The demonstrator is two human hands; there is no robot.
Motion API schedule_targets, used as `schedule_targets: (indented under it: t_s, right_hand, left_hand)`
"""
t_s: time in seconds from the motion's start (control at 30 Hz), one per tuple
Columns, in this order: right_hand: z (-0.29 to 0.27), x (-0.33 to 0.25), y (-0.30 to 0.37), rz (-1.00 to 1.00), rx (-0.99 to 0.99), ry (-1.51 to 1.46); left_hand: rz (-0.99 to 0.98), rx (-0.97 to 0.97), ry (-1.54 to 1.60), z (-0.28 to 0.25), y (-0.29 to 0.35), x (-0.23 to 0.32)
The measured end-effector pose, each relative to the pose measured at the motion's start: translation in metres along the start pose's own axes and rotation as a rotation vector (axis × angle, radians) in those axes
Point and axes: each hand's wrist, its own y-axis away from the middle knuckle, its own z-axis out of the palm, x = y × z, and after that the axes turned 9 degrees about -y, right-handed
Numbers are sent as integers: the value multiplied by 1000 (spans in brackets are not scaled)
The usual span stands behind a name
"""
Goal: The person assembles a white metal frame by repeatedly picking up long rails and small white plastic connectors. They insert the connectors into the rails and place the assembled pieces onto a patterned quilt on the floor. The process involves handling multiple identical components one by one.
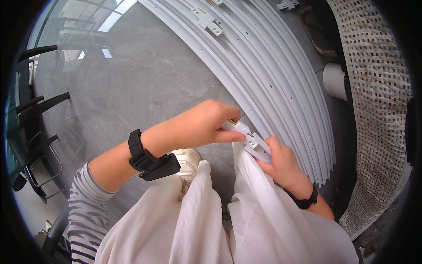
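My left hand [204,121] is closed in a pinch on a white plastic rail connector [238,127] with a gold-coloured metal strip on it. My right hand [283,163] is closed round a white rail piece [260,149], its thumb and fingers on either side. The connector and the rail piece meet end to end between my hands, above my right knee. Whether they are fully joined I cannot tell. How far the rail piece runs is hidden by my right hand. Beyond my hands, long white slotted rails [281,88] lie side by side.
A similar white connector [207,22] lies on the rails, and another white part [288,4] lies near the far edge. At the right stand a white cylinder [335,81] and a patterned cloth [373,88]. Dark chair parts [41,105] are at the left, over grey tile floor [145,79].
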Motion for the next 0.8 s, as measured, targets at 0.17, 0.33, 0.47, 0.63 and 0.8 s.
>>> schedule_targets:
  t_s: [0.17,0.33,0.47,0.63,0.8]
  right_hand:
    - [5,-2,0,-44,-16,9]
    - [7,-3,-5,-55,-35,38]
    - [6,0,-6,-100,-22,48]
    - [5,3,-10,-100,11,62]
    - [2,3,-13,-85,52,55]
  left_hand:
    - [37,12,21,7,4,-4]
    - [-42,-61,27,9,5,4]
    - [-19,-32,20,14,5,0]
    - [-62,-3,68,15,1,-3]
    - [-123,-54,80,4,-5,-2]
